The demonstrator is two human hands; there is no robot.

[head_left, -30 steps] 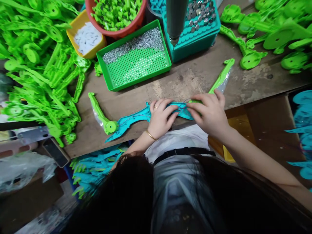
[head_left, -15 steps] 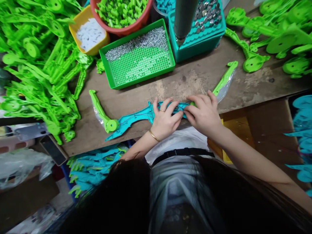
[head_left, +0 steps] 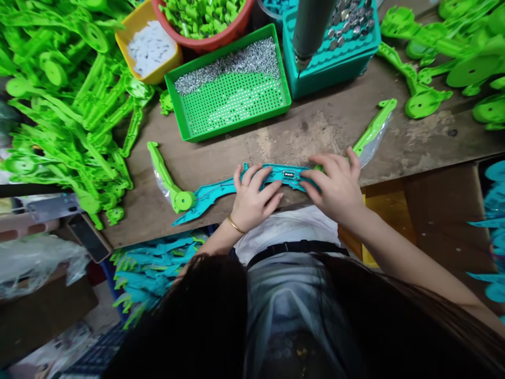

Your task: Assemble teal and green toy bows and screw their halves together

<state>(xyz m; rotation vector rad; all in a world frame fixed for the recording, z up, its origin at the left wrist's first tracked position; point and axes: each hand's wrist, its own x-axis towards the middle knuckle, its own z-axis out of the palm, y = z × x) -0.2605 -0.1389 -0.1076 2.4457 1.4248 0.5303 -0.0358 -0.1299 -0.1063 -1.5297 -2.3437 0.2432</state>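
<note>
A long, curved blue plastic shell (head_left: 219, 188) lies open side up near the table's front edge, with thin wires running along its inside. A small battery compartment with shiny metal parts (head_left: 289, 175) shows between my hands. My left hand (head_left: 254, 200) grips the shell left of its middle, fingers curled over the far edge. On the right part, my right hand (head_left: 335, 184) holds the shell and hides its end. At the left end is a green arm piece (head_left: 169, 181) with a clear film-like part; a similar green arm (head_left: 374, 129) extends beyond my right hand.
Behind the shell stand a green tray (head_left: 232, 110) of small screws, a yellow bin (head_left: 152, 47), a red bowl (head_left: 205, 26) and a teal basket (head_left: 331, 58). A dark powered screwdriver (head_left: 310, 31) hangs over the basket. Green parts are piled left (head_left: 71, 105) and right (head_left: 457, 47).
My left hand has slid left along the shell, away from my right hand, uncovering the battery compartment. The right hand stays at the right part. The whole view has shifted slightly.
</note>
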